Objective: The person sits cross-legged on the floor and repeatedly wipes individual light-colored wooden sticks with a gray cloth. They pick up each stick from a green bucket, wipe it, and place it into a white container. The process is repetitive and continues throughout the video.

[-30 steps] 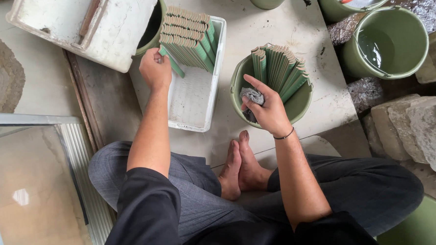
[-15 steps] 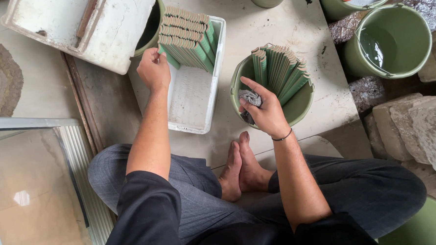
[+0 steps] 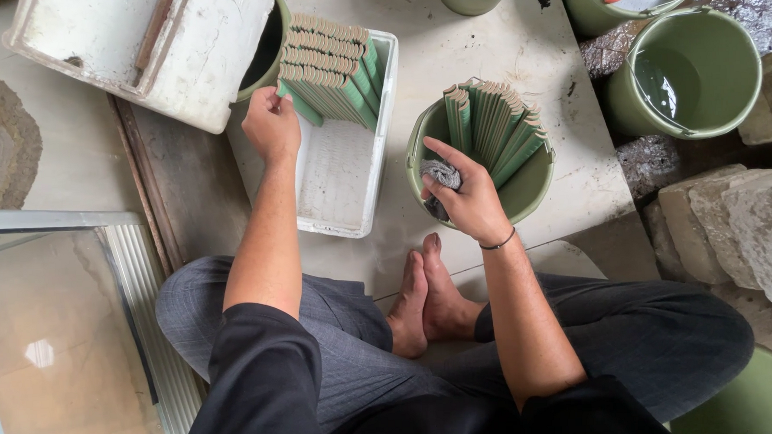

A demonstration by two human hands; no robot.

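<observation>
Both hands are mid-transfer: left hand (image 3: 271,122) pinches a green tile (image 3: 299,104) in the white tray (image 3: 341,171), right hand (image 3: 465,196) grips a grey rag (image 3: 440,173), likely fetching another next.

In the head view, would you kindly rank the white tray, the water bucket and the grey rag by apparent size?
1. White tray, largest.
2. Water bucket, smaller than the tray.
3. Grey rag, smallest by far, bunched in the right hand.

Your right hand (image 3: 468,200) grips a grey scrub pad (image 3: 441,175) over a green bucket (image 3: 532,189) of green-faced tiles (image 3: 495,125). At 10 o'clock, more green tiles (image 3: 327,68) sit in a white tray (image 3: 341,171). Your trousers (image 3: 339,332) are grey pinstriped, your sleeves (image 3: 263,383) black.
</observation>
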